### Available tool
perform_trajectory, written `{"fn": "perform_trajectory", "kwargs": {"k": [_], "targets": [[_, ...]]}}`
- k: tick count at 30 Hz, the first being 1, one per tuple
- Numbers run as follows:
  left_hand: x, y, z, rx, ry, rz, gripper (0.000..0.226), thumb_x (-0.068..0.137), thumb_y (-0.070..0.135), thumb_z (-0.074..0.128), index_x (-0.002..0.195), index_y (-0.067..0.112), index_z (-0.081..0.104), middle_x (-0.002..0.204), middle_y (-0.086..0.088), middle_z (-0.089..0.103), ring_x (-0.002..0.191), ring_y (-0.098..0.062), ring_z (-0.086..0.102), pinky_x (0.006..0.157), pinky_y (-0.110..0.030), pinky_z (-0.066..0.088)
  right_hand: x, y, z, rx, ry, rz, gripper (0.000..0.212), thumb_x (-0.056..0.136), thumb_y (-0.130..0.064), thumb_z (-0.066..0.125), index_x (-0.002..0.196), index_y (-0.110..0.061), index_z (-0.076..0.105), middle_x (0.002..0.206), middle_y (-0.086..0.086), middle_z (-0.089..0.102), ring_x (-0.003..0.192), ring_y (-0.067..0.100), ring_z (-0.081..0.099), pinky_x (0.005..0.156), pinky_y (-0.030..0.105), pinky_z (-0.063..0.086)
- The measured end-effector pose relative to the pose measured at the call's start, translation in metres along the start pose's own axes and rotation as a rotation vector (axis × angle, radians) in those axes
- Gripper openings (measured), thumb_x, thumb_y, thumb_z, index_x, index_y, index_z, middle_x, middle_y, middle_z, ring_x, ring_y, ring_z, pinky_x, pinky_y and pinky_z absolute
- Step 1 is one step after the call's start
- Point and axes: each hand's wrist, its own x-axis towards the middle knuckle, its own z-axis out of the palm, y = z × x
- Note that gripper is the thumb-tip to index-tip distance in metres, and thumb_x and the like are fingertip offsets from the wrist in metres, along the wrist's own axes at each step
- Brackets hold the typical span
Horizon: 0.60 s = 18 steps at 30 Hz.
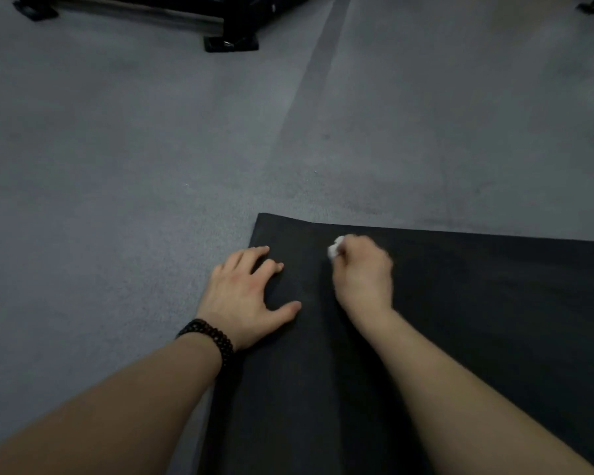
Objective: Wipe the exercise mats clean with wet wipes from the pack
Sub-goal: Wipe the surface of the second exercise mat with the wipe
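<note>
The black mat (pixel 426 337) lies on the grey carpet (pixel 117 166), its far left corner in view. The left hand (pixel 247 293) rests spread, fingers released, along the mat's left edge, probably to keep it from sliding. The right hand (pixel 360 269), blurred, clenches a crumpled white wipe (pixel 335 247) near the far edge, likely for scrubbing. No pack or readable writing shows.

The exercise mat (pixel 460 337) is lying on the floor (pixel 117 166), filling the lower right of the frame. The left hand (pixel 247 296) is resting on its left edge; the right hand (pixel 360 272), just right, is holding a wipe (pixel 335 247) near the mat's far edge. An equipment frame (pixel 220 25) is standing on the floor at upper left.
</note>
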Motion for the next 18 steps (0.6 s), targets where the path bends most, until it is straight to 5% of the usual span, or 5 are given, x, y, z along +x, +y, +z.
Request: {"fn": "perform_trajectory", "kwargs": {"k": [4,9,12,15,18], "targets": [[0.030,-0.024,-0.006,-0.058,0.029,0.077,0.081,0.076,0.073,0.049,0.132,0.015,0.059,0.126,-0.001,0.055,0.117,-0.020,0.047,0.102,-0.040,0.046,-0.015,-0.016,0.015,0.037,-0.189,-0.407,0.008,0.084,-0.014,0.067,0.078,-0.013,0.063,0.079,0.005,0.061,0.075,0.027,0.060,0.065,0.029,0.044],[0.034,-0.035,0.005,0.039,0.081,0.152,0.084,0.080,0.073,0.048,0.141,0.016,0.056,0.139,-0.004,0.048,0.130,-0.028,0.045,0.106,-0.045,0.032,0.029,0.021,0.003,-0.067,0.031,0.034,0.011,0.093,-0.017,0.057,0.085,-0.010,0.062,0.086,0.005,0.058,0.081,0.024,0.056,0.073,0.038,0.047],[0.036,-0.037,0.003,0.022,0.062,0.135,0.084,0.076,0.073,0.050,0.141,0.019,0.054,0.164,-0.004,0.032,0.151,-0.024,0.026,0.118,-0.049,0.019,0.012,-0.020,0.017,0.045,-0.097,-0.215,0.006,0.088,-0.016,0.060,0.085,-0.013,0.064,0.087,0.004,0.062,0.082,0.025,0.060,0.073,0.036,0.050],[0.038,-0.036,0.003,-0.019,0.043,0.108,0.089,0.073,0.073,0.049,0.143,0.018,0.050,0.164,-0.001,0.033,0.152,-0.016,0.025,0.123,-0.041,0.013,-0.001,-0.038,0.028,0.089,-0.192,-0.516,0.010,0.075,-0.010,0.071,0.071,-0.012,0.062,0.075,0.004,0.060,0.069,0.026,0.060,0.060,0.029,0.047],[0.038,-0.034,0.000,-0.036,0.021,0.086,0.103,0.070,0.079,0.047,0.152,0.018,0.038,0.164,0.003,0.030,0.153,-0.013,0.021,0.125,-0.038,0.010,0.025,-0.016,0.025,0.034,-0.049,-0.313,0.023,0.081,-0.008,0.068,0.066,-0.012,0.052,0.071,0.006,0.053,0.068,0.027,0.054,0.058,0.031,0.036]]}}
